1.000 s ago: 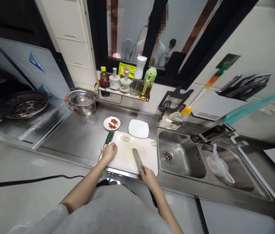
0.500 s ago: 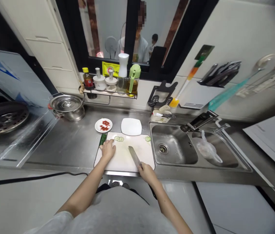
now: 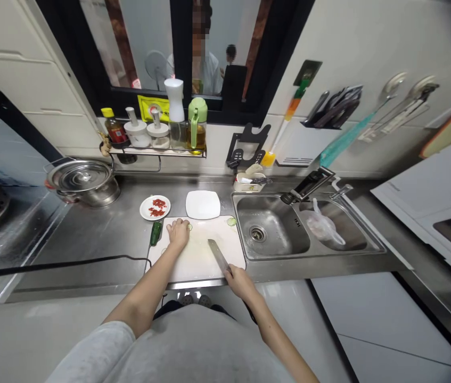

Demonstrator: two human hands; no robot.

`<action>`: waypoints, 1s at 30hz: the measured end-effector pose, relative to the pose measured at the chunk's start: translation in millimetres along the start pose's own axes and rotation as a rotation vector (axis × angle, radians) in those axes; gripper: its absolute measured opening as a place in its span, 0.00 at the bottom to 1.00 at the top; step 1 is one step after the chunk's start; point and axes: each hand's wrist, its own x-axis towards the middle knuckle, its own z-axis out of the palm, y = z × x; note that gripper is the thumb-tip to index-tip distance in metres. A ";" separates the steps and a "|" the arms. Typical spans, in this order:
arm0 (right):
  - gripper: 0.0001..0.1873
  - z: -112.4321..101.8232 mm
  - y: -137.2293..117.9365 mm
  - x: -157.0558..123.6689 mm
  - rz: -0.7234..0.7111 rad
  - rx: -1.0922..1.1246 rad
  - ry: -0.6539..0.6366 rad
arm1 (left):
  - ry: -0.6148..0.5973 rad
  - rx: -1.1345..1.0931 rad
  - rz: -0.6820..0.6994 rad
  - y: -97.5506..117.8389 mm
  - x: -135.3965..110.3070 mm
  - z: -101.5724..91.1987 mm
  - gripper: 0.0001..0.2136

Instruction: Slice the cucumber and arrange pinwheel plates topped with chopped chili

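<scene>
My left hand [image 3: 178, 234] rests over thin cucumber slices [image 3: 190, 227] on the white cutting board [image 3: 197, 266], its fingers apart and bent down; one slice edge shows by the fingertips and the others are hidden. To its left, a dark green cucumber piece [image 3: 155, 233] lies at the board's edge. My right hand [image 3: 239, 281] is closed round the handle of a kitchen knife [image 3: 218, 255], its blade slanting up and left across the board. A lone cucumber slice [image 3: 231, 221] lies at the board's far right corner.
Behind the board stand a plate of chopped red pieces [image 3: 144, 209] and a white square plate [image 3: 203, 205]. A double sink [image 3: 273, 226] lies to the right, a lidded steel pot [image 3: 105, 191] to the left. Above hangs a condiment rack [image 3: 149, 152]. A black cable [image 3: 89, 260] crosses the counter.
My left hand has moved right, from beside the cucumber piece onto the slices. My right hand keeps the knife in nearly the same place. The view has turned to the right.
</scene>
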 end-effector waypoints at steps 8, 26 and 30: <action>0.16 -3.4 -7.4 8.5 -0.017 -0.031 -0.018 | -0.055 -0.209 -0.123 4.6 -4.6 -15.5 0.09; 0.16 -2.7 -42.4 -2.2 -0.111 -0.134 -0.116 | -0.211 -0.142 -0.124 -26.2 -46.3 -2.9 0.13; 0.17 1.9 -45.0 1.1 -0.136 -0.155 -0.119 | -0.212 -0.127 -0.105 -27.4 -46.6 -0.6 0.13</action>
